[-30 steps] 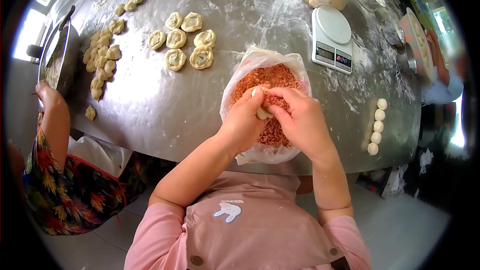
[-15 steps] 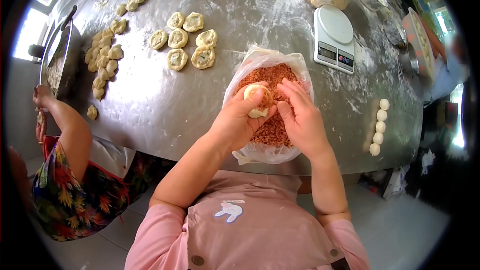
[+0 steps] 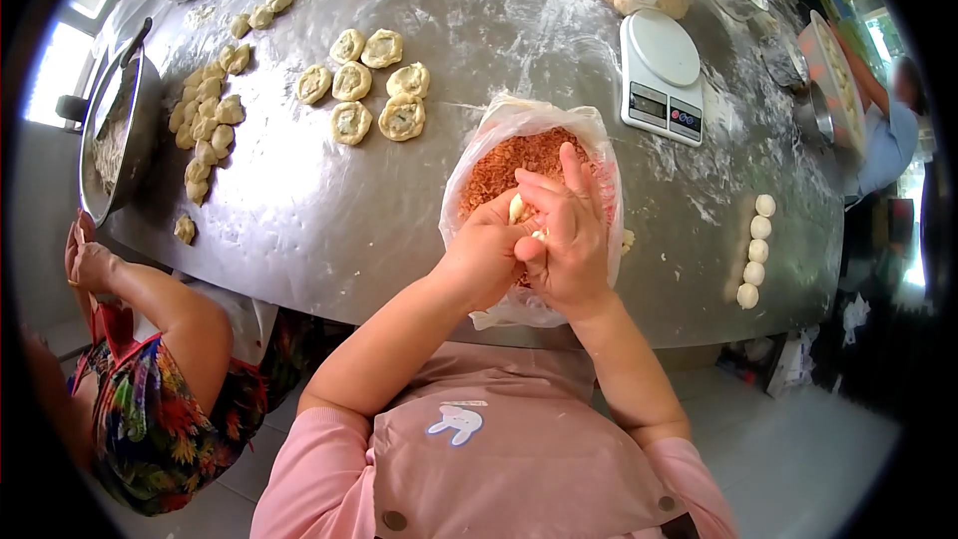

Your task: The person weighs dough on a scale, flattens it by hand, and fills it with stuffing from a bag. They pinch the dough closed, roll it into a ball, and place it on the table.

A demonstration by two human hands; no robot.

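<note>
Both hands meet over an open plastic bag [image 3: 479,155] of reddish-brown crumbly filling [image 3: 526,152]. My left hand [image 3: 486,258] is closed around a piece of dough [image 3: 516,208], of which only small pale parts show between the fingers. My right hand [image 3: 567,245] wraps against the same dough from the right, thumb and forefinger pressing on it while other fingers stick up and apart. Most of the dough is hidden by the hands. A small pale scrap [image 3: 627,241] lies beside the bag's right edge.
Flattened dough rounds [image 3: 351,81] and a cluster of dough lumps [image 3: 207,112] lie left on the metal table [image 3: 289,230]. A kitchen scale [image 3: 662,75] stands right of the bag, beyond a row of dough balls [image 3: 758,251]. A co-worker's arm [image 3: 160,294] is near a metal bowl [image 3: 128,140].
My right hand has moved left and closed onto the dough, covering the filling that showed on it. The co-worker at left has shifted, their hand lower, away from the bowl's handle side.
</note>
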